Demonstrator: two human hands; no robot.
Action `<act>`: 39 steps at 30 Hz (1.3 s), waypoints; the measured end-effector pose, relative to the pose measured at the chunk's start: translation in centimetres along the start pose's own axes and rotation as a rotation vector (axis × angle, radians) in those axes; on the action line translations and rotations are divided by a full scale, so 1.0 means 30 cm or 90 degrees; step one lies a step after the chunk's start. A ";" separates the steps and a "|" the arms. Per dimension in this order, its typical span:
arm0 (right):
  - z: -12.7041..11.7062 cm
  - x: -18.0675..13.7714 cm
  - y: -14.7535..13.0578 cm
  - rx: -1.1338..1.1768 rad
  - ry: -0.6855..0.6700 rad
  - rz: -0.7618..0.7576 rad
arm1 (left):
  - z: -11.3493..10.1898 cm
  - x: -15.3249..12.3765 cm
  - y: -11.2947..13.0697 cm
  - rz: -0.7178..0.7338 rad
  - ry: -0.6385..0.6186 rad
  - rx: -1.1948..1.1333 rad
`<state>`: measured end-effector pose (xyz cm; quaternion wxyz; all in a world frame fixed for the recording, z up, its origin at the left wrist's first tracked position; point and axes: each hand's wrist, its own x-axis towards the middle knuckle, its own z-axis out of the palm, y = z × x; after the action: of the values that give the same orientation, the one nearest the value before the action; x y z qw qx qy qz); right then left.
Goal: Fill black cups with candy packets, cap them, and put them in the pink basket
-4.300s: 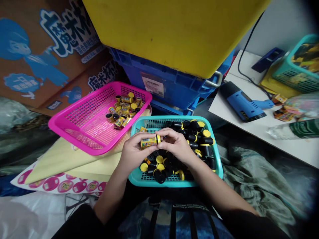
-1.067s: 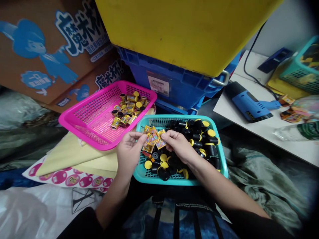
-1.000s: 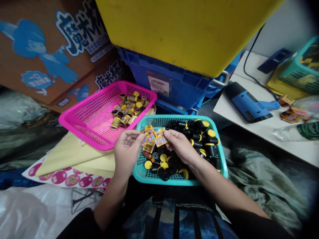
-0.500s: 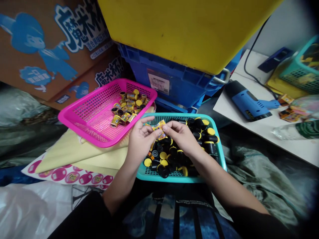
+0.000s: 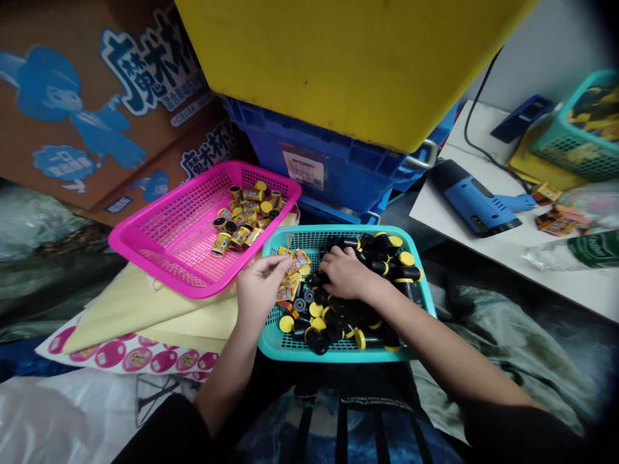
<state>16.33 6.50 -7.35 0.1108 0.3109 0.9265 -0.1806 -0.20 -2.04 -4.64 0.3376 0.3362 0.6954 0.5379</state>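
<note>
Left hand (image 5: 261,287) pinches a small bunch of yellow labels (image 5: 293,274) between thumb and fingertips, just above the left edge of the teal basket (image 5: 338,353) at centre frame. Held there, they hang free of the heap below. Right hand (image 5: 344,272) lies palm down with its fingers curled into the black tubes (image 5: 338,316) that fill that basket. Its fingertips are hidden, so I cannot tell whether it grips one. The basket sits close against the lap, within easy reach of both hands. Sticker sheets (image 5: 126,356) spread at lower left. Just beside it, up and left, the pink basket (image 5: 159,277) keeps labelled tubes (image 5: 242,216) apart from the bare ones. Beyond stand a blue crate (image 5: 338,171) and a yellow bin (image 5: 338,64).
</note>
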 end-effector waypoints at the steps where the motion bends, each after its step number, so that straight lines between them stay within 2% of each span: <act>1: -0.002 -0.001 0.001 0.027 0.019 0.002 | -0.005 0.001 -0.005 0.010 -0.001 0.008; 3: -0.012 -0.014 0.009 0.151 0.074 0.012 | -0.017 0.002 -0.013 0.027 -0.011 0.019; 8: -0.061 -0.078 0.046 0.715 0.221 0.031 | -0.041 0.000 -0.023 0.038 -0.032 0.027; 10: -0.082 -0.098 0.049 0.863 0.233 0.027 | -0.040 -0.004 -0.025 0.055 -0.042 0.031; 13: -0.101 -0.109 0.040 0.976 0.210 0.008 | -0.030 -0.014 -0.027 0.094 -0.049 0.036; 18: -0.100 -0.105 0.039 1.011 0.187 -0.014 | -0.021 -0.028 -0.032 0.152 -0.037 0.032; 24: -0.096 -0.105 0.058 0.957 0.095 -0.044 | -0.024 -0.028 -0.042 0.211 -0.051 0.012; 29: -0.086 -0.099 0.042 0.956 0.097 -0.040 | -0.014 -0.023 -0.039 0.241 -0.087 0.019; 31: -0.073 -0.094 0.029 0.957 0.118 -0.046 | -0.008 -0.023 -0.030 0.217 -0.104 0.007; 36: -0.025 -0.076 -0.004 0.955 0.217 -0.039 | 0.001 -0.031 0.000 0.053 -0.207 -0.046; 39: -0.014 -0.074 -0.026 0.939 0.245 -0.067 | 0.005 -0.036 0.006 0.026 -0.226 -0.096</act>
<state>17.55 4.91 -6.07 -0.2973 0.2861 0.5826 -0.7002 0.54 -2.83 -4.39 0.4686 0.4136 0.5755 0.5273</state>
